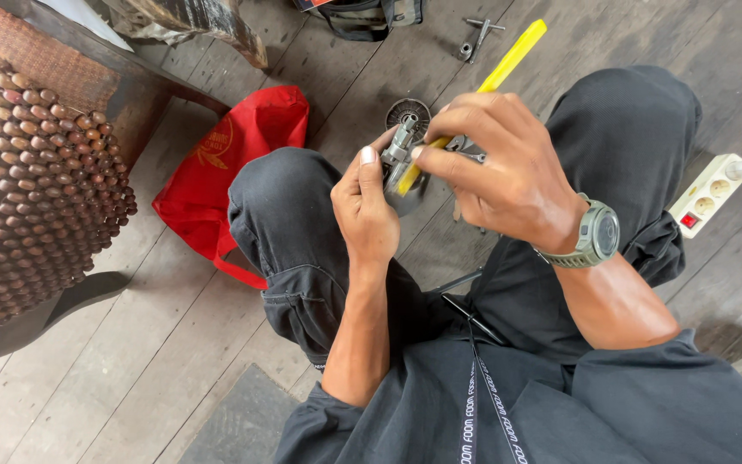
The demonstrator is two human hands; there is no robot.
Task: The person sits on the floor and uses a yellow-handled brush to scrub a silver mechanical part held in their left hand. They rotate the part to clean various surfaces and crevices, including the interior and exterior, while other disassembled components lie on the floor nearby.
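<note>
My left hand [364, 206] grips a small grey metal part [398, 153] between thumb and fingers, held above my knees. My right hand [500, 167], with a green wristwatch [596, 236] on the wrist, holds a yellow-handled tool [508, 58] whose tip meets the metal part; the handle points up and to the right. Both hands touch the part, and my fingers hide most of it. I sit on a wooden floor in black trousers.
A round metal disc [409, 112] lies on the floor just beyond the hands. A red bag [229, 163] lies at left beside a beaded seat cover [27, 180]. A white power strip [708, 196] sits at right. Small metal tools [477, 36] lie at the top.
</note>
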